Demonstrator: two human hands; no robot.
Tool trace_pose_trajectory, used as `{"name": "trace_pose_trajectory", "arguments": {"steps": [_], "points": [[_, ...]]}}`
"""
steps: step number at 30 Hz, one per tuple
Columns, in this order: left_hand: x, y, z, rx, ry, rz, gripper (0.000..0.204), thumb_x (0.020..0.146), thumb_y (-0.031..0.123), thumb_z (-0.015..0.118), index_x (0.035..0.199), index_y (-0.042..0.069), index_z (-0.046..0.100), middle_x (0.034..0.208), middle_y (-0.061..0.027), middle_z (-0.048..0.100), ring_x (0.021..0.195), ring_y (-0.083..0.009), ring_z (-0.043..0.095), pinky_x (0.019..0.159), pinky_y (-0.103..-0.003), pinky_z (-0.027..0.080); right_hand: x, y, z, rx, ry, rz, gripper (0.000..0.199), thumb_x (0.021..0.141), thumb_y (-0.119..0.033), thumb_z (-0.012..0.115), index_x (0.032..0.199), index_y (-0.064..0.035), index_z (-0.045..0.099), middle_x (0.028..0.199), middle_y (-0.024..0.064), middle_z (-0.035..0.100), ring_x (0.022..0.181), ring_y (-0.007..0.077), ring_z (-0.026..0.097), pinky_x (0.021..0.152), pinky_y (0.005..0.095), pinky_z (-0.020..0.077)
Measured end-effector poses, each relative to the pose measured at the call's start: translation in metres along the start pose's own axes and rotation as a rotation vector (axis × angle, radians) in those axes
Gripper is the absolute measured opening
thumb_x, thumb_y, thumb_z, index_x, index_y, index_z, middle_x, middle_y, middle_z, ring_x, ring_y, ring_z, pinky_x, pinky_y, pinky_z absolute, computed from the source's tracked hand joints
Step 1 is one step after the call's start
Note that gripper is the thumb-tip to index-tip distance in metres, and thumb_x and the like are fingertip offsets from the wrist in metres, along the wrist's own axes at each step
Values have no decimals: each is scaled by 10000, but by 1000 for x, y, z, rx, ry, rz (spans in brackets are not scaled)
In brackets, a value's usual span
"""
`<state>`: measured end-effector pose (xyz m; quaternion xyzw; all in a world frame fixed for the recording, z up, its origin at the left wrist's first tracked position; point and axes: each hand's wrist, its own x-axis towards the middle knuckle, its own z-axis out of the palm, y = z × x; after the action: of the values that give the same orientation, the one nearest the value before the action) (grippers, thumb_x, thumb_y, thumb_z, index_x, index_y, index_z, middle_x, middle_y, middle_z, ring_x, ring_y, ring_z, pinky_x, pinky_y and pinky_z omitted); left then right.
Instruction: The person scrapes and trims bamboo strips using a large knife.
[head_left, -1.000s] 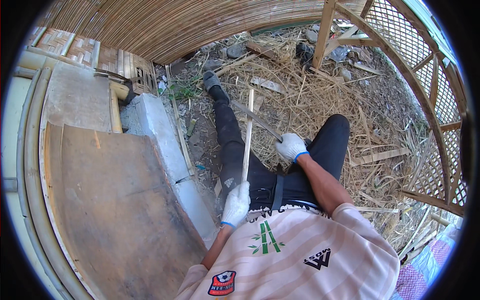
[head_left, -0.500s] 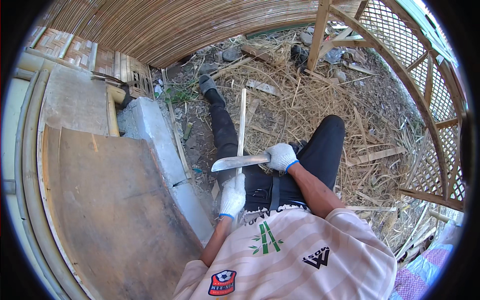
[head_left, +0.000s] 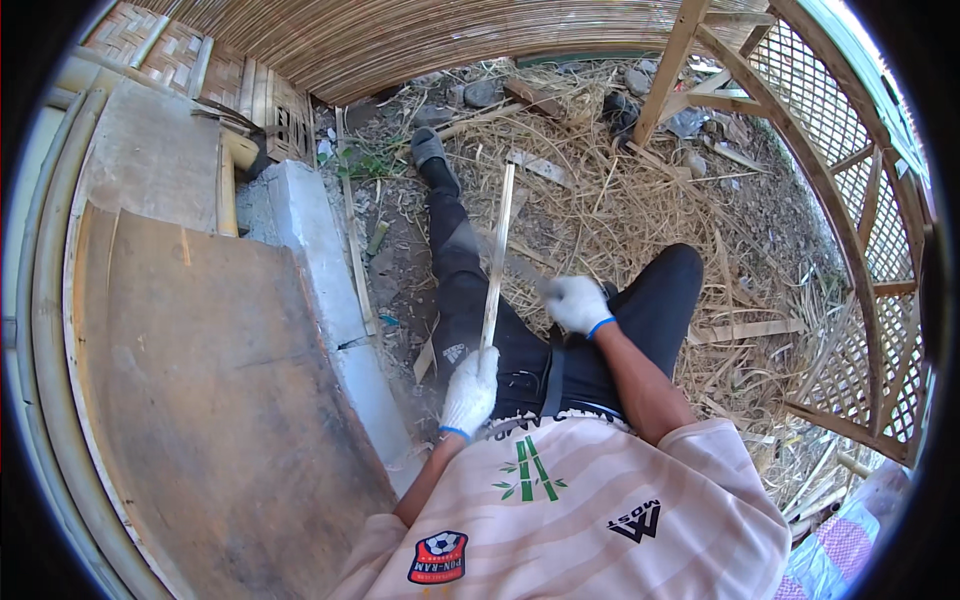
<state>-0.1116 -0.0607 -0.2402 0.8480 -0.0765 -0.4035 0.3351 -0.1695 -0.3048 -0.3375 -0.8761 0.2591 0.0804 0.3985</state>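
My left hand, in a white knit glove with a blue cuff, is closed round the lower end of a pale bamboo strip. The strip stands out away from me over my stretched left leg. My right hand, gloved the same way, is closed on a machete. Its blade is smeared by motion and points up and left toward the strip; whether it touches the strip I cannot tell. The handle is hidden in my fist.
A brown wooden board lies at my left, beside grey concrete blocks. Shavings and straw cover the ground ahead. A wooden lattice frame stands at the right, and a slatted bamboo wall closes the far side.
The machete has swung away from across the strip's lower part, its tip now turned farther from me. My right hand moved slightly right. The strip leans a little more to the right.
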Motion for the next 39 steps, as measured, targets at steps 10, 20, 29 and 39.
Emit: {"name": "trace_pose_trajectory", "arguments": {"steps": [10, 20, 29, 39], "points": [[-7, -16, 3, 40, 24, 152, 452, 1050, 407, 478, 867, 8, 584, 633, -85, 522, 591, -203, 534, 597, -401, 442, 27, 32, 8, -35, 76, 310, 416, 856, -431, 587, 950, -68, 768, 928, 213, 732, 896, 400, 712, 829, 493, 561], [4, -25, 6, 28, 114, 174, 415, 1063, 394, 499, 825, 61, 565, 605, 28, 461, 531, -79, 444, 500, -307, 366, -4, -18, 3, -304, -249, -170, 307, 744, -356, 649, 925, -143, 774, 899, 184, 738, 880, 367, 718, 817, 479, 563], [-5, -4, -4, -220, -14, -61, 464, 1063, 405, 454, 920, -9, 607, 698, -153, 568, 613, -298, 560, 627, -421, 455, 0, -9, 0, -266, -148, -54, 285, 762, -330, 647, 955, -159, 767, 870, 178, 732, 859, 372, 716, 793, 488, 569], [1, -29, 0, -291, -41, 34, 347, 1056, 375, 505, 828, 117, 543, 597, 64, 421, 465, -56, 395, 425, -268, 316, 14, 1, -7, -222, -107, 149, 359, 828, -417, 619, 909, -100, 767, 903, 196, 735, 883, 375, 721, 808, 484, 570]]}}
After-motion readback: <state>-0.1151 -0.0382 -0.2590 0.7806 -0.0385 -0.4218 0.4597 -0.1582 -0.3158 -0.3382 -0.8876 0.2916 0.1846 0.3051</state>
